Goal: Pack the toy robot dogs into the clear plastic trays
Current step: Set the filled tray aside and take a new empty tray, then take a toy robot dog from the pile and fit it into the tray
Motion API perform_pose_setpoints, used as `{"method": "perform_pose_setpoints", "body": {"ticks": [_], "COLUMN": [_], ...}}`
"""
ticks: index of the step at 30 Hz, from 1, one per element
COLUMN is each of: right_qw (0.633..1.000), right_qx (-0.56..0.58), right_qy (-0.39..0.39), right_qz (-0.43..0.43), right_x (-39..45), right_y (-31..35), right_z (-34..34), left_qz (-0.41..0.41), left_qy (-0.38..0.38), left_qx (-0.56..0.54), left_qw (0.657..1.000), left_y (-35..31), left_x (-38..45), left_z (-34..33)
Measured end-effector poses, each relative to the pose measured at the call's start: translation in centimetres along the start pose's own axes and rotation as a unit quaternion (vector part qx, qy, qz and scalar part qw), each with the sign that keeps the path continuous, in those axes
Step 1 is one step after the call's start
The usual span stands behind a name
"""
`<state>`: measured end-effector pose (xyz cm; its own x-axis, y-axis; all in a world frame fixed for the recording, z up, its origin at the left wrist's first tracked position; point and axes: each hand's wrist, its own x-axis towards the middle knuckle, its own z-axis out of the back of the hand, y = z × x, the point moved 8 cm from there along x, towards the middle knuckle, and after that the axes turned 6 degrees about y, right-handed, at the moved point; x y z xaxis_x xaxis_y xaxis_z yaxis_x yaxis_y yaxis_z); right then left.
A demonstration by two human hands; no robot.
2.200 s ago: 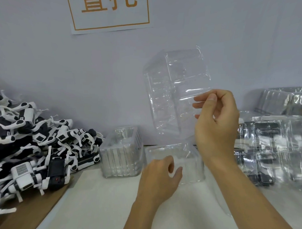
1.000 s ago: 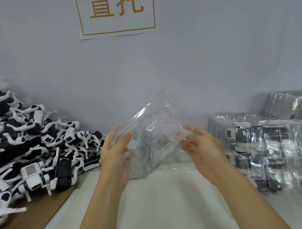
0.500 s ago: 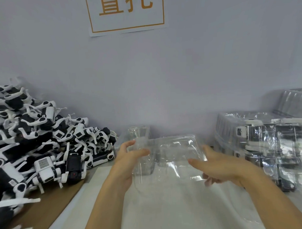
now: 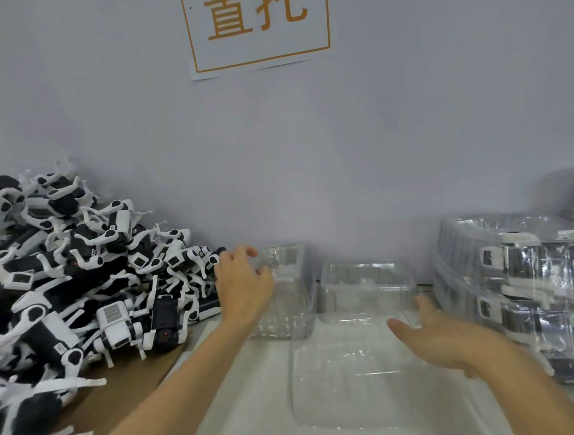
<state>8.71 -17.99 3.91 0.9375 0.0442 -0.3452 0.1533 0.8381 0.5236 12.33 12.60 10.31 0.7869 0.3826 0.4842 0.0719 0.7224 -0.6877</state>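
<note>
A large pile of black-and-white toy robot dogs (image 4: 86, 276) fills the left side. One empty clear plastic tray (image 4: 346, 381) lies flat on the white mat in front of me. My left hand (image 4: 242, 287) reaches over to a stack of clear trays (image 4: 292, 301) by the wall, its spread fingers at the stack's top left edge, gripping nothing. My right hand (image 4: 436, 339) hovers with straight fingers at the right edge of the flat tray and holds nothing. Another clear tray (image 4: 366, 286) stands behind, against the wall.
Stacked trays with packed dogs (image 4: 525, 290) stand at the right. The dog pile rests on brown cardboard (image 4: 122, 385). A white mat (image 4: 253, 397) covers the middle of the bench. On the grey wall behind hangs a paper sign (image 4: 259, 26).
The clear tray both hands held up has come down flat on the mat. Both hands have let go of it; my left hand has moved to the tray stack.
</note>
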Motion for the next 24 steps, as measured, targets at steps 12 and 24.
{"method": "perform_pose_setpoints", "body": {"ticks": [12,24], "right_qw": [0.995,0.996], "right_qx": [-0.043,-0.028], "right_qy": [-0.045,-0.031], "right_qz": [0.08,0.083], "right_x": [1.0,1.7], "right_y": [1.2,0.7], "right_z": [0.0,-0.4], "left_qz": [-0.001,-0.021], "left_qy": [0.261,0.152], "left_qx": [0.552,0.599], "left_qw": [0.792,0.786], "left_y": [8.7,9.7], "left_x": [13.1,11.4], "left_z": [0.6,0.4]}}
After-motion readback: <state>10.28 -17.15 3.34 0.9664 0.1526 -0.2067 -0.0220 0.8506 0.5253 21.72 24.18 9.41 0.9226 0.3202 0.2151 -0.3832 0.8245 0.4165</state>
